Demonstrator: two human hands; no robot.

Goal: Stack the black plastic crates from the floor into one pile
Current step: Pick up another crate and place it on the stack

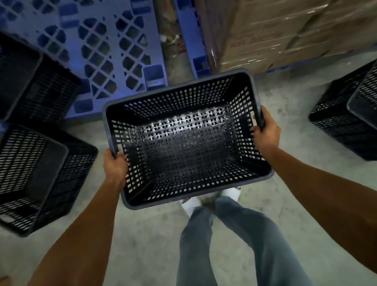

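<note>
Fingers: your left hand (115,166) and right hand (266,131) are each curled tight over opposite short rims of the crate (183,143).
Pallet (95,49): blue, flat on the floor, behind everything.
Crate: carried level, open side up, above your feet.
Side crates: two on your left (27,173) (16,75), tipped; right stack (356,121) looks nested (hard to tell).
Progress: early; several crates remain unpiled.
</note>
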